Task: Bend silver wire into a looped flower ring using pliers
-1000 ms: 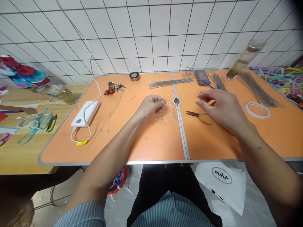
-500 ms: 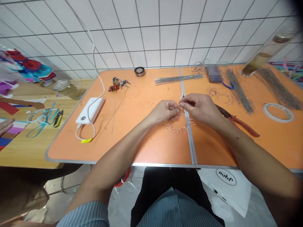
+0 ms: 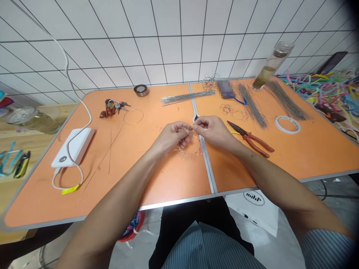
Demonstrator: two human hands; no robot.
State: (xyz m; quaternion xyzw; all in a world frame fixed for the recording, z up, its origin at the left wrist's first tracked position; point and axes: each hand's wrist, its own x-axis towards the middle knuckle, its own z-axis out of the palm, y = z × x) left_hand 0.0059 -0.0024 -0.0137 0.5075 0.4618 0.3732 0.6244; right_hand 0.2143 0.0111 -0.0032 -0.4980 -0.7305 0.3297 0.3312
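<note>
Above the orange table [image 3: 174, 183], my left hand [image 3: 175, 136] pinches a thin wire ring [image 3: 190, 153] with small wire loops around its edge. The fingertips of my right hand [image 3: 210, 129] close on the upper part of the same ring, nearly touching the left fingertips. The exact spot where the fingers meet the wire is too small to make out. Beside my right forearm lie pliers [image 3: 249, 138] with red-orange handles, their jaws pointing to the upper left. A plain wire hoop [image 3: 134, 117] and loose straight wires [image 3: 110, 153] lie left of my hands.
Bundles of straight wire [image 3: 187, 98] lie toward the tiled wall. Right of my hands are a white tape roll [image 3: 287, 125] and a glass bottle [image 3: 269, 71]. A white power bank [image 3: 73, 147] with its cable, keys [image 3: 113, 107] and a dark tape roll [image 3: 141, 90] are left.
The view has turned to the right, so everything sits further left. My hands keep their pinch on the wire ring, and the pliers now show fully beside my right arm.
</note>
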